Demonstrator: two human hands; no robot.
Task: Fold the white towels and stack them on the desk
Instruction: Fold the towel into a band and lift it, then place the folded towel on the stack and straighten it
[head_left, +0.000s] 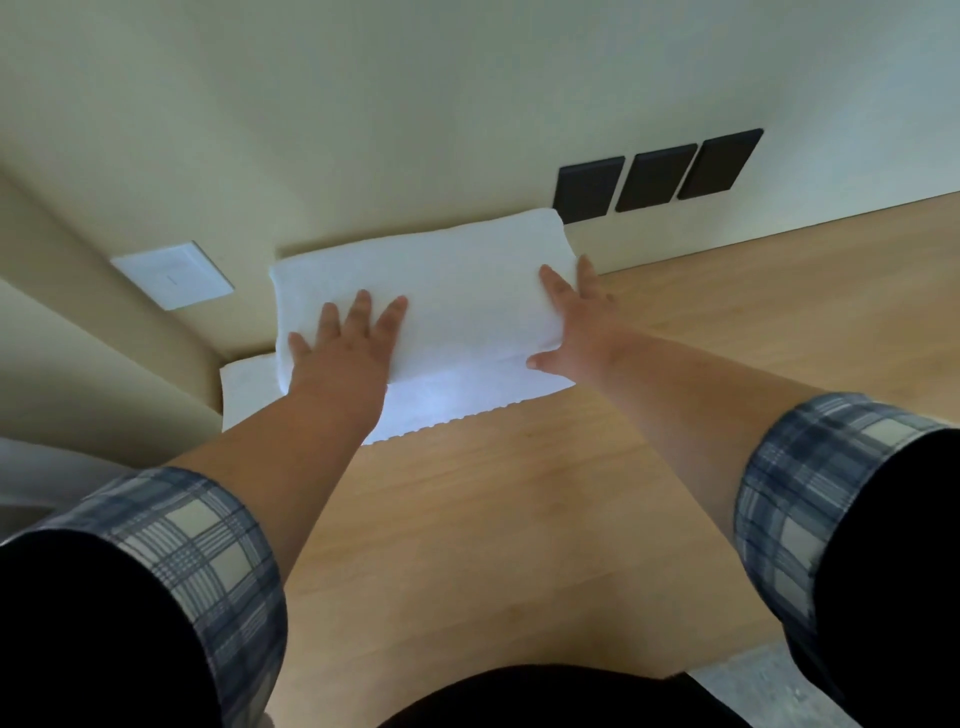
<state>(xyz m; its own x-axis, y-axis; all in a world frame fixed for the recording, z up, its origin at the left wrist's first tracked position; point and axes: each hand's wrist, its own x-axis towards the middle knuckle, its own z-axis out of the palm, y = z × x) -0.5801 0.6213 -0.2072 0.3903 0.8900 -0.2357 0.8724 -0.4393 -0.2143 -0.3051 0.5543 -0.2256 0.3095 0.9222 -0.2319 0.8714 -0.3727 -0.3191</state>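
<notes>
Two plaid sleeves (197, 561) reach over a bench (519, 519). At its far left corner, one folded white towel (457, 291) lies on a second towel (457, 402), long axis left to right. Left hand (345, 348) lies flat, fingers spread, on top; right hand (574, 317), fingers straight, presses its right end.

The wooden desk (519, 493) bears a flat white towel (441, 410) in its far left corner.

Head-worn view, forward-down over desk (519, 519)
</notes>
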